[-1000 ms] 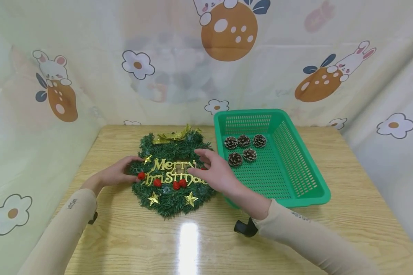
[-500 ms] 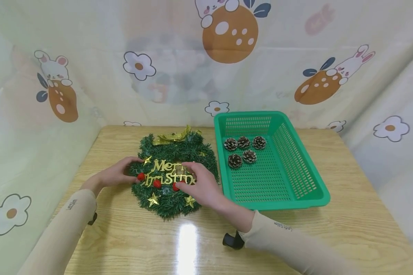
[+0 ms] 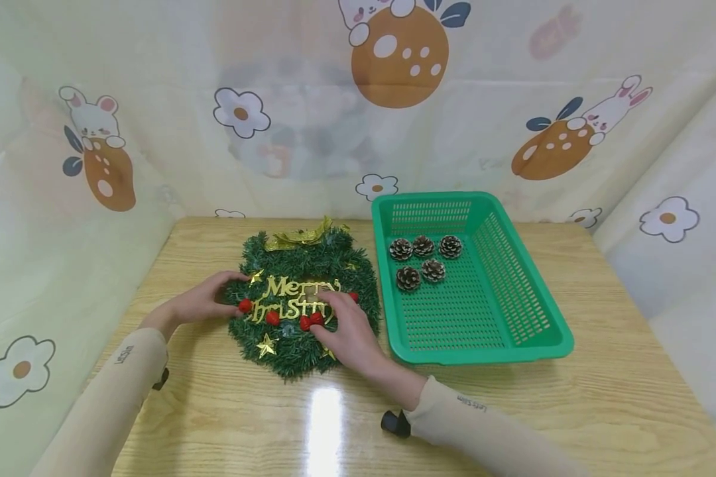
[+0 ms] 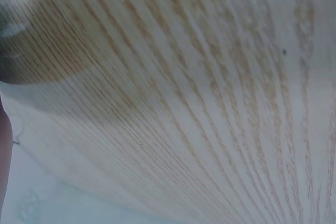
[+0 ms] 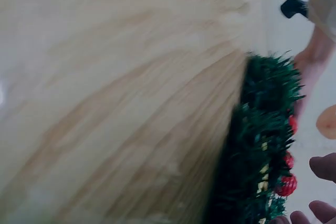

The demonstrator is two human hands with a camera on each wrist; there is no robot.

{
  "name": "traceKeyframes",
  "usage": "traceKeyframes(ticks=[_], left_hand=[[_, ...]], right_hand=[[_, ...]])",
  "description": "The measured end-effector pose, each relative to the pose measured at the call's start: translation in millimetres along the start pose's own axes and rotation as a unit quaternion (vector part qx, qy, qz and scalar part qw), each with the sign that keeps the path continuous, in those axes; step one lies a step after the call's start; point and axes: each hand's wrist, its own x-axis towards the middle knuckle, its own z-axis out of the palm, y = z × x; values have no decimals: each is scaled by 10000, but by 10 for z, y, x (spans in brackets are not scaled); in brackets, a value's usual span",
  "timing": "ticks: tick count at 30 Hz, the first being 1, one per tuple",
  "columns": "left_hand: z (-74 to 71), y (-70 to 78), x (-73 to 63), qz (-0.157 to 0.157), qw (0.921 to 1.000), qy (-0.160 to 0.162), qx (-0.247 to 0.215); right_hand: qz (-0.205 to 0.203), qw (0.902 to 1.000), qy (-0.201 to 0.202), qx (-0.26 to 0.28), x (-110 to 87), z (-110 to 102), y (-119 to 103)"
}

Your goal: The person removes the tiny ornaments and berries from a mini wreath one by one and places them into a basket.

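A green Christmas wreath [image 3: 286, 363] lies flat on the wooden table, with gold "Merry Christmas" lettering [image 3: 279, 286], gold stars and a gold bow [image 3: 298, 238]. At its left edge my left hand [image 3: 199, 301] holds the greenery between thumb and fingers, the thumb close to a red berry [image 3: 245, 305]. My right hand [image 3: 347, 334] hovers over the lower right of the wreath, thumb and fingers spread, hiding the end of the lettering. Its thumb is close to a pair of red berries [image 3: 311, 322]. In the right wrist view, the right fingers [image 5: 323, 166] stand apart from the berries.
A green plastic basket [image 3: 483, 354] stands right of the wreath and holds several pine cones [image 3: 433, 270]. A patterned curtain [image 3: 310, 152] hangs behind and beside the wooden table [image 3: 244, 417]. The left wrist view shows mostly tabletop.
My right hand moved left across the lettering, then lower toward the red berries and slightly back right, its fingers pointing further down. My left hand stayed at the wreath's left edge.
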Motion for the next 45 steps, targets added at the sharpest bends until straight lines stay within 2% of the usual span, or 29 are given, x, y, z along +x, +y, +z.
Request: traceKeyframes(ticks=[16,29,34,45], left_hand=[[22,-61,24,8,10000,-3,90],[10,21,1,-10,10000,-8,-62],[10,24,-4,-59,9999,-10,-86],[10,15,-1,-31,9999,-16,-109]], right_hand=[[-628,9972,137,-391,33,157,145],[-562,9962,132,-651,66,179,165],[-669,9945,256,-760,68,185,153],[-649,9955,267,-638,65,161,118]])
